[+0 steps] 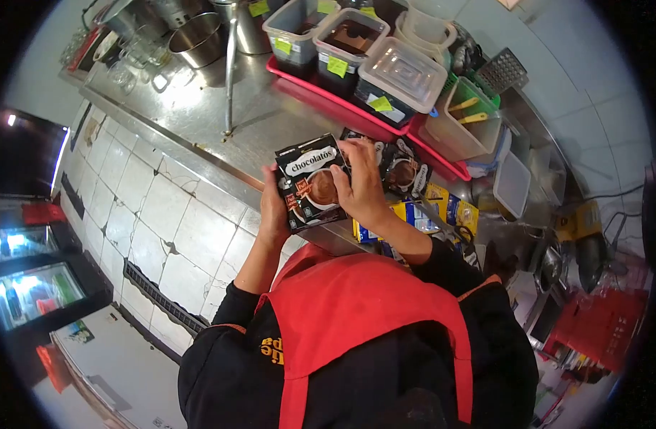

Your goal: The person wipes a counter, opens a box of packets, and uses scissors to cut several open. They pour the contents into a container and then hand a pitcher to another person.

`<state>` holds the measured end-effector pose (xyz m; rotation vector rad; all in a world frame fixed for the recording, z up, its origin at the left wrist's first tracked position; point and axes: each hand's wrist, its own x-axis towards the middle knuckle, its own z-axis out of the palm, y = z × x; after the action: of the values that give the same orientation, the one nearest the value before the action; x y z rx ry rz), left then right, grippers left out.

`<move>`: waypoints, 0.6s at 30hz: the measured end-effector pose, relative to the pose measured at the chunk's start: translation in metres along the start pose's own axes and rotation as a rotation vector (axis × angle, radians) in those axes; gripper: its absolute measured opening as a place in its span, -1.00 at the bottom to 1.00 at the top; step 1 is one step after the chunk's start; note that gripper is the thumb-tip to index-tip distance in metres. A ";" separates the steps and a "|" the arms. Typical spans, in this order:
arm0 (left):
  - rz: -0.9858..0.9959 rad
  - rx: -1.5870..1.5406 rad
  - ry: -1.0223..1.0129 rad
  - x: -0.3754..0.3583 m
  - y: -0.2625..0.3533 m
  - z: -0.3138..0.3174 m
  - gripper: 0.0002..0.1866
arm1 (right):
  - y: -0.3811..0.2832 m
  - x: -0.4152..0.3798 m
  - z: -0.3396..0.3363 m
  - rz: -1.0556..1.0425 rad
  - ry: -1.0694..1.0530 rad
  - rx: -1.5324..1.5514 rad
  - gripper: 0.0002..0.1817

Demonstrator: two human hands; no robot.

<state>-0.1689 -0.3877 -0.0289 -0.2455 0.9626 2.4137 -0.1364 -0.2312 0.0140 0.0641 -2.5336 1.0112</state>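
Observation:
A black box of Chocolatos drink mix (310, 187), printed with a brown cup, is held upright before me at the counter's edge. My left hand (273, 209) grips its left side, with most of the fingers hidden behind it. At the upper right corner, my right hand (362, 184) has its thumb on the front and its fingers bent over the edge. More black Chocolatos packs (407, 171) lie just beyond the right hand. Yellow and blue packets (416, 216) are spread near my right forearm, with scissors (449, 227) on top.
Lidded plastic tubs (403, 71) with dark contents stand in a red tray (342, 105) at the back. A clear container (462, 125) holds yellow-handled utensils. Steel pots (197, 41) and glassware (142, 57) occupy the steel counter (178, 107). Tiled floor (181, 222) lies left of the counter.

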 end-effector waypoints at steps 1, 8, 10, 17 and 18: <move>0.124 -0.020 -0.031 0.001 -0.003 0.004 -0.40 | 0.006 -0.006 0.009 0.029 0.012 0.083 -0.53; 0.109 0.278 0.004 -0.013 -0.010 0.001 -0.33 | 0.013 -0.017 0.006 0.222 -0.219 0.302 -0.39; -0.048 0.137 -0.045 -0.012 -0.015 -0.021 -0.36 | 0.047 -0.009 -0.006 0.281 -0.309 0.319 -0.52; -0.251 -0.174 -0.205 -0.035 -0.028 -0.024 -0.26 | 0.125 -0.008 -0.042 0.289 -0.242 -0.637 -0.42; -0.301 -0.129 -0.171 -0.034 -0.032 -0.039 -0.30 | 0.128 -0.007 -0.046 0.293 -0.277 -0.618 -0.43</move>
<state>-0.1239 -0.4089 -0.0642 -0.2095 0.6439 2.1804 -0.1383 -0.1074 -0.0416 -0.3756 -3.0600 0.2787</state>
